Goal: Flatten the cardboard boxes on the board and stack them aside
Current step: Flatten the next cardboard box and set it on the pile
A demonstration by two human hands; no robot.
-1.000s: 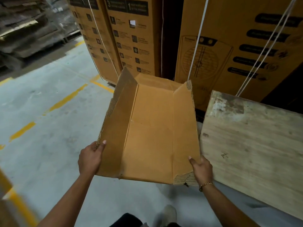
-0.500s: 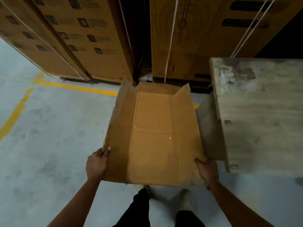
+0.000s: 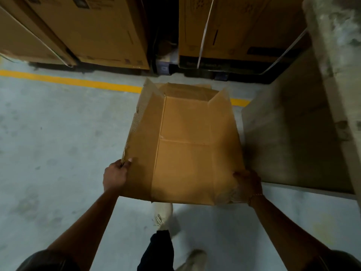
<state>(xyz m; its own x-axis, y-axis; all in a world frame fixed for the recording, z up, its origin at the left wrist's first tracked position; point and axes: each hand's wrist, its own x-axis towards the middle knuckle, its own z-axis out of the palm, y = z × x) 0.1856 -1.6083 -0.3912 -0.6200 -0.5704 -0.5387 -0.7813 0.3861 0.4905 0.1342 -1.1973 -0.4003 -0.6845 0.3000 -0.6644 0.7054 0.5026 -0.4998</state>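
Half-flattened cardboard box (image 3: 187,149), left grip (image 3: 115,178) pinching its left flap, right grip (image 3: 249,185) clamped on its near-right corner; raised flaps want pressing level before stacking.

Cardboard box (image 3: 185,149): plain tan-brown; floor (image 3: 58,133): pale grey, crossed by yellow line (image 3: 78,82) at 10 o'clock; cartons (image 3: 97,30) at 12 o'clock: brown, banded with white straps (image 3: 205,32); board (image 3: 336,45) at 2 o'clock: mottled grey-beige
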